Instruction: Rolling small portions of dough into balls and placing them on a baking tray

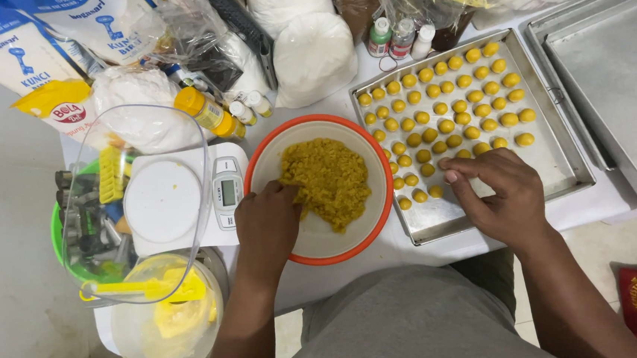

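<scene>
The left hand (268,224) is sunk into the yellow filling (327,180) in the orange-rimmed bowl (381,219), its grip pinched narrowly on the filling. At three o'clock, the right hand (500,192) is rested on the metal tray (567,155), fingers curled loosely beside the yellow balls (444,106); nothing can be seen held.

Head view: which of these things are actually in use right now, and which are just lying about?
In use:
left hand in yellow filling
orange-rimmed bowl
right hand over baking tray
rolled yellow balls

Lying about:
kitchen scale
flour bags
small bottles
empty tray
</scene>
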